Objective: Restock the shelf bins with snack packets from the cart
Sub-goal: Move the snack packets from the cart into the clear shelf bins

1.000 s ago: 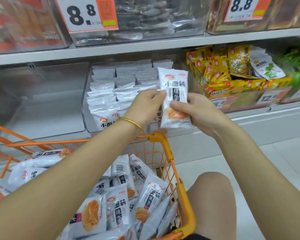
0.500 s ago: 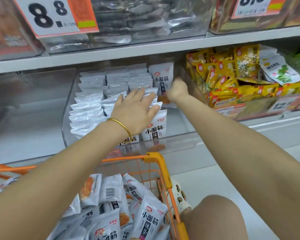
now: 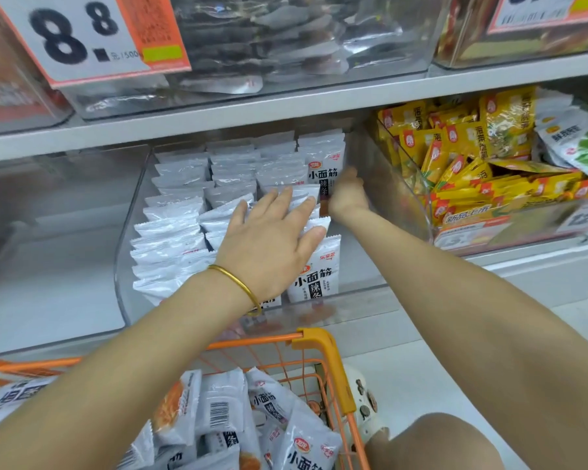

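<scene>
I am looking down on a grey shelf that is carrying a clear bin, with the orange cart sitting just below its front edge. White packets are standing in neat rows inside the bin, and loose packets are lying heaped in the cart. Yellow packets are piling up just right of the bin. My left grip is lying released, fingers spread flat, pressing on the tops of the right-hand rows. My right grip is reaching into the bin's back right corner and touching the lower right edge of one upright packet, which is standing taller than its row. Blur is hiding the fingers, so I cannot tell whether it is grasping. A gold bracelet is circling the left wrist.
</scene>
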{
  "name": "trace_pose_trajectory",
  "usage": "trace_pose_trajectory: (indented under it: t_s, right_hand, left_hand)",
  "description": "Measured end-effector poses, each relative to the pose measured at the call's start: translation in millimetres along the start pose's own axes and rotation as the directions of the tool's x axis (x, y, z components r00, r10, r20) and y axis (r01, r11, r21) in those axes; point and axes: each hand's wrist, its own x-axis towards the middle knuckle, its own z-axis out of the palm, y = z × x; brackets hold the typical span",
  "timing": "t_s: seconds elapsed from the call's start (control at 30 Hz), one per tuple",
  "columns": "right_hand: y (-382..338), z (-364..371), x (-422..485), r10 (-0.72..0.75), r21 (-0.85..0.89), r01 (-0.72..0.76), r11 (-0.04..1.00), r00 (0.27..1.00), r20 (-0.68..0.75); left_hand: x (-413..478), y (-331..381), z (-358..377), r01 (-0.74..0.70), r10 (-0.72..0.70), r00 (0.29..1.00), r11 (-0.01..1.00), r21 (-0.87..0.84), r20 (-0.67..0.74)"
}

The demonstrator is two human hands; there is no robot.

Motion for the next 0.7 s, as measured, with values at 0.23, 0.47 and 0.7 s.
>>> trace_pose_trajectory:
  t_s: [0.23,0.47,0.7]
  right_hand:
    - [2,-14,-24,-0.067,-0.146,0.066,0.987,0.998,0.004]
    - [4,-86,-159,-0.375,0.048,0.385,0.922,0.916,-0.144]
    - [18,-14,-257,-0.439,-0.158,0.838,0.522,0.423,0.793]
  left_hand:
    - [-12,2,-3,-0.037,0.045,0.993,0.997,0.071,-0.109]
    - [-95,-4,3,-0.201,0.205,0.904,0.978,0.049,-0.375]
    - [-168,-24,33,-0.257,0.282,0.909,0.959,0.119,-0.308]
